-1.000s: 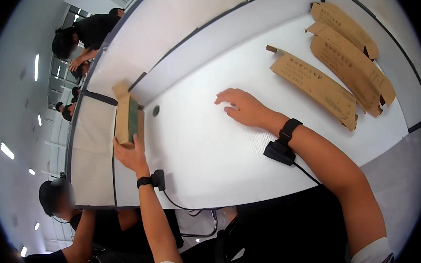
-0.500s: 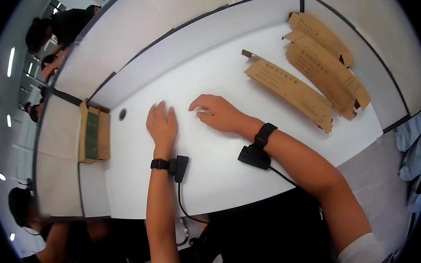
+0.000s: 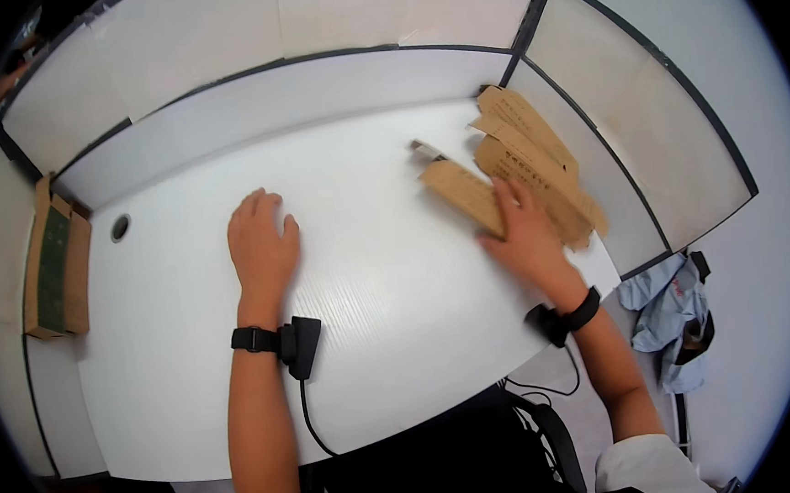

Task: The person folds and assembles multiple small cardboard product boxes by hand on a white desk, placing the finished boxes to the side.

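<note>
My left hand lies palm down over the white tabletop, left of the middle. Its fingers are stretched out with the thumb apart, and nothing is in it. At the right, my right hand grips the nearest flattened cardboard box, thumb at its left edge and fingers across its right side. The hand covers the near end of that brown box. Just beyond lie more flattened cardboard boxes, overlapping each other against the right partition. A black strap with a small black device and cable is on each wrist.
The white table has low partitions at its back and sides. An upright brown and green cardboard box stands at the left partition, near a round cable hole. Grey-blue cloth hangs beyond the right edge.
My right hand has moved right from the table's middle onto the nearest flattened cardboard box and closed on it. My left hand stays over the tabletop. The view has turned to the right.
</note>
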Available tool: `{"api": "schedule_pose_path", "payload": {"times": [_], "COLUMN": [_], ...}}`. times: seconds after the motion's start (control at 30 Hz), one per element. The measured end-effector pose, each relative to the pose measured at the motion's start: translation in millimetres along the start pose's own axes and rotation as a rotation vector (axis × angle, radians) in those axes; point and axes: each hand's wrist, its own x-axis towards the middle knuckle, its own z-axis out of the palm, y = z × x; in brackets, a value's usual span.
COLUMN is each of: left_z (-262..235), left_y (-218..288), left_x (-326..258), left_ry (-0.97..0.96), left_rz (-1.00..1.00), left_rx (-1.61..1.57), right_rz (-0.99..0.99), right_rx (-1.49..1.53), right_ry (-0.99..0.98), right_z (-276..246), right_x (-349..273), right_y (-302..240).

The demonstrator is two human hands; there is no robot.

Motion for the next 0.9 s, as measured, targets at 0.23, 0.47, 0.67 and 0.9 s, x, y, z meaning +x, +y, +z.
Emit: {"api": "schedule_pose_path", "payload": {"times": [0.23,0.47,0.67,0.9], "left_z": [9,-4,-15,-30], "left_y": [-1,6,-1,16], "left_x": [8,9,9,11], "left_ry": [0.022,0.084,0.094,-0.040], "left_rz": [-0.004,-0.109,-0.289,-0.208], "left_rx": [-0.022,-0.449,-0.722,-0.619], "right_rz": [0.108,0.109,-0.170,-0.601], "right_rx": [-0.005,0.967,1.296,0.697], "right_ry": [-0.120,-0.315,-0.552,-0.397], "right_z": [-10,4,38,-5], "right_x": [43,91,84,110], "right_y": [63,-129,-191,-133]}}
